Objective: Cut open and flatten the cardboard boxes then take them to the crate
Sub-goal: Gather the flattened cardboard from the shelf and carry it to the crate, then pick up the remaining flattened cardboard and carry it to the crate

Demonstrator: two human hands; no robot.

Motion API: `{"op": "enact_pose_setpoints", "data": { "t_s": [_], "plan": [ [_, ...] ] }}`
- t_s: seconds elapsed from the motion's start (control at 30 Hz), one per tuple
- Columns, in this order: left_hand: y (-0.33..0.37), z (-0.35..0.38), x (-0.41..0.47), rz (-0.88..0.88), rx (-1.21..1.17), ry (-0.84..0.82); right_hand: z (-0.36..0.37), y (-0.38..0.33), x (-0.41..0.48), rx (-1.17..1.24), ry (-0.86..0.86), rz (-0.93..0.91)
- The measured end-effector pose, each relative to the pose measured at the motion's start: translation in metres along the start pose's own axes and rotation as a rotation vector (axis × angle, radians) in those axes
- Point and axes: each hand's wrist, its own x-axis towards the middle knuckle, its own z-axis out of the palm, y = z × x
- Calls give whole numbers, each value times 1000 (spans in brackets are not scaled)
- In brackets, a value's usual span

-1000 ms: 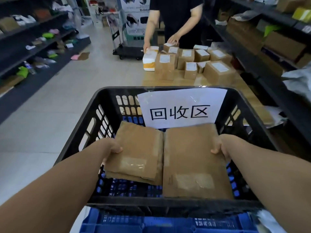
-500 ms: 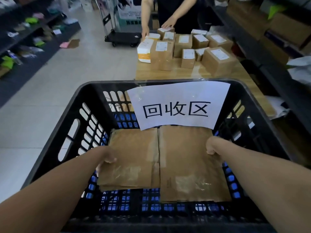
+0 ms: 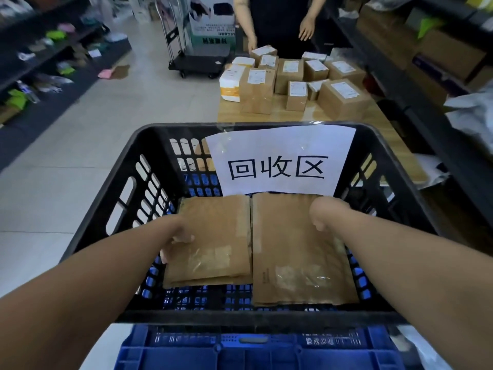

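A black plastic crate [image 3: 266, 320] stands right in front of me, with a white paper sign [image 3: 280, 161] taped on its far wall. Inside it is a flattened brown cardboard box [image 3: 290, 249], folded open into two panels with clear tape on them. My left hand [image 3: 177, 237] grips the left panel's edge, thumb on top and fingers underneath. My right hand [image 3: 324, 213] holds the far right edge of the right panel with curled fingers. The cardboard sits low in the crate; I cannot tell whether it touches the bottom.
A blue crate [image 3: 253, 351] sits under the black one. Beyond it, a wooden table [image 3: 282, 117] carries several taped parcels [image 3: 344, 98], and a person [image 3: 277, 20] stands behind it. A platform trolley [image 3: 200, 60] is on the floor. Dark shelves [image 3: 432, 76] line both sides.
Both hands have lowered the flattened cardboard deeper into the crate. My right hand has shifted inward over the right panel. The person at the table has lifted a hand off the parcels.
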Motion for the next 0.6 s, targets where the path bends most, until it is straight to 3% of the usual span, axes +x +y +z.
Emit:
{"op": "enact_pose_setpoints", "data": {
  "t_s": [0.07, 0.17, 0.4, 0.6],
  "plan": [
    [4, -8, -24, 9, 21, 9, -10, -5, -14, 62, 40, -41],
    [9, -23, -57, 145, 68, 253, -24, -13, -35, 194, 209, -113],
    [31, -44, -134, 546, 145, 721, -57, -20, -91, 159, 475, -319],
    [62, -37, -218, 797, 349, 924, -57, 30, -178, 46, 657, -253]
  ]
}}
